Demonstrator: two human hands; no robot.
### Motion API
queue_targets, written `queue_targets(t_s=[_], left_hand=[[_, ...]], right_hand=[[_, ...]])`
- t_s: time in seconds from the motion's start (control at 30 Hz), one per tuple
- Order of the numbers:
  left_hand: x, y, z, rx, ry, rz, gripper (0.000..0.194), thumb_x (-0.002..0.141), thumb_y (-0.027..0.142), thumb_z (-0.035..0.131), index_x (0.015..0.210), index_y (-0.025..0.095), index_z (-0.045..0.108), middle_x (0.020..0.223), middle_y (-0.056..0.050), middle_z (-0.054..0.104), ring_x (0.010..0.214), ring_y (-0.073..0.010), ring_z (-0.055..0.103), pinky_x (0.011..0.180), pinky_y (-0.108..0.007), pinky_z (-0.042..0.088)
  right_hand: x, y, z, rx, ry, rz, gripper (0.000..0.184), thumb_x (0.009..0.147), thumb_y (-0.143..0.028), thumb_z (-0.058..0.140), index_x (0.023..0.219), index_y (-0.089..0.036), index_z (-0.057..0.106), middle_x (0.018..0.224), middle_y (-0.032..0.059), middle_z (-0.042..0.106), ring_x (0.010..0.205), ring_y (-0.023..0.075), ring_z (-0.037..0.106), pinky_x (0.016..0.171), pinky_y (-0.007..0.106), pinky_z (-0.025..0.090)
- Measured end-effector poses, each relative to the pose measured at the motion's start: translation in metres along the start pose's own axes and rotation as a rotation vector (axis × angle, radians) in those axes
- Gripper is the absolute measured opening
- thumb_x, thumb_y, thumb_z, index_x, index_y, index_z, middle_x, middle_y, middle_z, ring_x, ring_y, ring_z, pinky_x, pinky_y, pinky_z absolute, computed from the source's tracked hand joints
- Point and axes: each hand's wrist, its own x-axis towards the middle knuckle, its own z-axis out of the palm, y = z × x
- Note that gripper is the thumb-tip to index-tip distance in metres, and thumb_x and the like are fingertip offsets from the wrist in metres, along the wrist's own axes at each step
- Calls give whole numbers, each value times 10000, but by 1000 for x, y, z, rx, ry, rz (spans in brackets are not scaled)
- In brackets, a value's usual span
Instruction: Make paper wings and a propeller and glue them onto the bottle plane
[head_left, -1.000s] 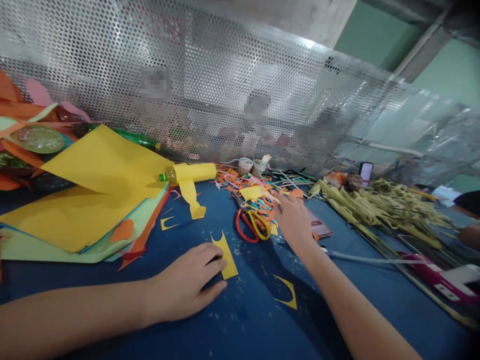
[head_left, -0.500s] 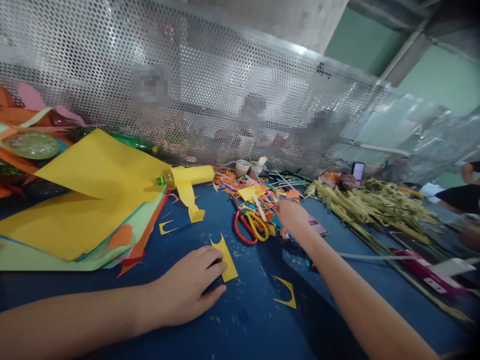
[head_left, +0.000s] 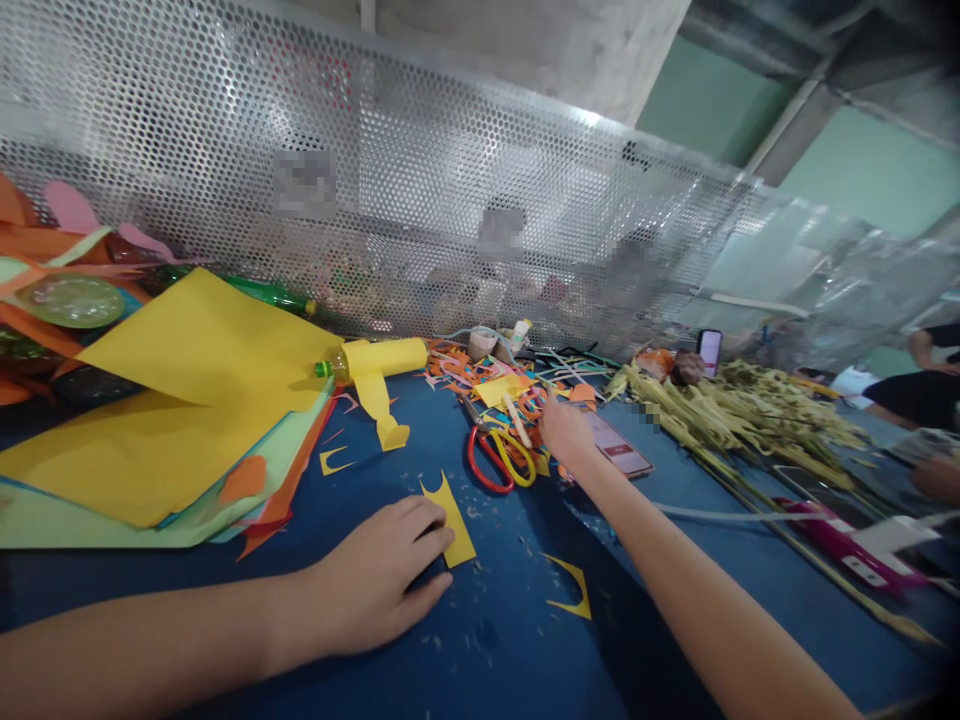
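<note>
My left hand (head_left: 375,575) lies on the blue table, fingers loosely bent and apart. Its fingertips touch a small yellow paper piece (head_left: 454,525) with a curved notch cut from its top. My right hand (head_left: 566,432) reaches into a pile of coloured paper scraps (head_left: 457,372). One finger of it points forward; the others are partly hidden, and no held thing shows. Just left of it lie scissors (head_left: 499,455) with one red and one yellow handle, and a short whitish stick (head_left: 517,420). A curved yellow offcut (head_left: 576,590) rests between my forearms.
A bottle wrapped in yellow paper (head_left: 382,355) lies beyond my left hand. Stacked coloured sheets (head_left: 172,455) cover the left side. To the right are a phone (head_left: 619,445), dried husks (head_left: 720,420) and a magenta power strip (head_left: 847,545) with a cable. Perforated sheeting (head_left: 450,180) stands behind.
My right hand has shifted slightly left and nearer to me at the scraps, and more of the phone shows beside it. My left hand stays on the yellow paper piece.
</note>
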Motion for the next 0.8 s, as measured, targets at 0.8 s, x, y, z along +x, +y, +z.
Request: queue_targets(t_s=[0.8], left_hand=[[1, -6, 1, -208, 165, -194, 324, 873, 296, 447, 1188, 222, 427, 1217, -85, 492, 1159, -212, 445, 1010, -405, 373]], right_hand=[[-60, -47, -34, 1615, 52, 37, 359, 736, -531, 569, 663, -184, 513, 476, -86, 361, 362, 54, 316, 330, 179, 269]])
